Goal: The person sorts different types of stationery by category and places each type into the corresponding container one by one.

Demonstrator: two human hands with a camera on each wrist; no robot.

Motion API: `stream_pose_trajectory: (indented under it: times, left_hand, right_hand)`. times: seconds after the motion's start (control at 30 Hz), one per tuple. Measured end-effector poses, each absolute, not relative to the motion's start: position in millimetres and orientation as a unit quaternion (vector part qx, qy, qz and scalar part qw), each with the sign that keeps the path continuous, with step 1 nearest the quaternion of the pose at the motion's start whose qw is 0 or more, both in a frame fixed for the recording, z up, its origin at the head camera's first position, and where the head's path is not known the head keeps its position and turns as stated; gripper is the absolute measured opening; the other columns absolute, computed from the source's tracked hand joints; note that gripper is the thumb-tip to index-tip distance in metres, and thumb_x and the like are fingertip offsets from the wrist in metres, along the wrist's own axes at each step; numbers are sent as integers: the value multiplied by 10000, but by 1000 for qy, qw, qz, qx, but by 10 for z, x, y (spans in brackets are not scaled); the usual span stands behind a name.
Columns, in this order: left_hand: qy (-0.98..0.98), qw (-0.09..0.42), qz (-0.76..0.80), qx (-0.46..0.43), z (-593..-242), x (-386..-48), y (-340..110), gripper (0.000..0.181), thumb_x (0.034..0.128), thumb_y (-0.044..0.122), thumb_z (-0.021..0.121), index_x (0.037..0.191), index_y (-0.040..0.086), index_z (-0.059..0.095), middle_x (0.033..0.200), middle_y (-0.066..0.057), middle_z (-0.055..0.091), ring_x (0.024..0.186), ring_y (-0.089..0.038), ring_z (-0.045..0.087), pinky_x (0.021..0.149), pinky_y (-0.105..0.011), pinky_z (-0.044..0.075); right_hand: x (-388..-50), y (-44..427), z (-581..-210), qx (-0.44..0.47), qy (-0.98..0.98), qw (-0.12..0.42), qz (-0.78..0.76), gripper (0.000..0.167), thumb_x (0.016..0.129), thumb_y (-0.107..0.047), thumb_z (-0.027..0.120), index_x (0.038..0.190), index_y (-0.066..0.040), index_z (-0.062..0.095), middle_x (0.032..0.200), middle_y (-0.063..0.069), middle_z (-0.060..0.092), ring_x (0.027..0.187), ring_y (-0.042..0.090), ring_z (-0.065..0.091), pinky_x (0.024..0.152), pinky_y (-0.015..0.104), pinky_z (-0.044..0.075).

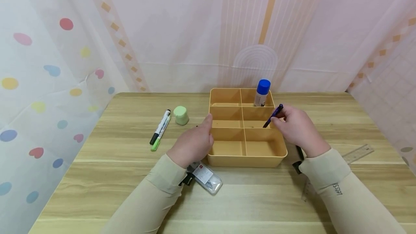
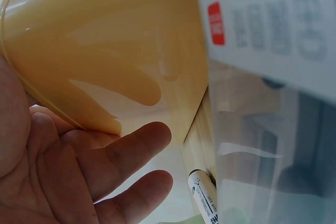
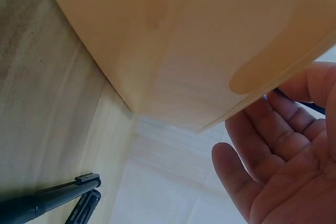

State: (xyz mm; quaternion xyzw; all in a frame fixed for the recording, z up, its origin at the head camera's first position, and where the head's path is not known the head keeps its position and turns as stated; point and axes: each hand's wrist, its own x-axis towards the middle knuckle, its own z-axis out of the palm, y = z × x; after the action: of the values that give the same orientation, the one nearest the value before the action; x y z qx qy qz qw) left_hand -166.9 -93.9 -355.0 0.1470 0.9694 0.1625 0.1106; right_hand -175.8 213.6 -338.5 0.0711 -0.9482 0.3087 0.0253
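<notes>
A dark blue pen point(image 1: 274, 115) is pinched between the thumb and fingers of my right hand point(image 1: 300, 129), tilted over the middle right compartment of a yellow divided organizer box point(image 1: 247, 161). The pen's lower end is down at that compartment; in the right wrist view only a dark sliver of it shows behind the fingers. My left hand point(image 1: 191, 143) rests against the box's left side, its fingers point(image 2: 131, 148) mostly straight by the wall. A glue stick point(image 1: 261, 93) with a blue cap stands in the back right compartment.
Left of the box lie a black-capped whiteboard marker point(image 1: 160, 125), a green marker point(image 1: 161, 133) and a pale green rounded object point(image 1: 181, 115). A clear case point(image 1: 208, 179) with a white label lies in front. Black pens point(image 3: 58, 195) and a clear ruler point(image 1: 359, 153) are at right.
</notes>
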Motion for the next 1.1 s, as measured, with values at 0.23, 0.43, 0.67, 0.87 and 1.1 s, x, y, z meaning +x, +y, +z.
stream_pose_trajectory:
  times: [0.23, 0.43, 0.67, 0.87, 1.1]
  left_hand:
    - [969, 112, 163, 150, -3547, -1675, -932, 692, 1103, 245, 425, 1694, 48, 124, 1730, -82, 296, 571, -223, 532, 556, -336, 465]
    - [969, 114, 161, 149, -3534, -1672, -933, 691, 1103, 250, 423, 1695, 51, 126, 1723, -93, 317, 569, -222, 534, 556, -337, 463]
    - [968, 114, 165, 148, -3543, -1678, -941, 693, 1100, 252, 418, 1696, 57, 123, 1740, -69, 273, 586, -222, 529, 583, -338, 471]
    - [966, 118, 176, 147, -3527, -1673, -942, 692, 1101, 252, 408, 1697, 59, 112, 1744, -65, 252, 621, -227, 544, 624, -338, 486]
    - [966, 120, 177, 146, -3527, -1676, -944, 694, 1099, 247, 408, 1697, 58, 111, 1746, -62, 241, 643, -228, 552, 627, -331, 487]
  right_hand:
    - [-1758, 2126, -3401, 78, -949, 19, 305, 141, 1016, -161, 632, 1015, -62, 732, 1055, 141, 773, 609, 186, 457, 571, 330, 366]
    - [-1737, 2115, -3384, 79, -950, 13, 301, 140, 1009, -163, 637, 1013, -73, 745, 707, 38, 641, 535, 153, 377, 529, 316, 341]
    - [-1724, 2098, -3380, 87, -954, 6, 288, 100, 995, -154, 679, 984, -84, 750, 767, 53, 556, 591, 179, 415, 551, 323, 360]
    - [-1711, 2089, -3410, 107, -955, 20, 276, 88, 988, -143, 693, 972, -99, 767, 1066, 138, 694, 780, 248, 532, 669, 352, 398]
    - [-1692, 2068, -3408, 114, -955, 10, 275, 99, 998, -143, 677, 986, -102, 767, 1142, 148, 700, 951, 299, 587, 841, 428, 459]
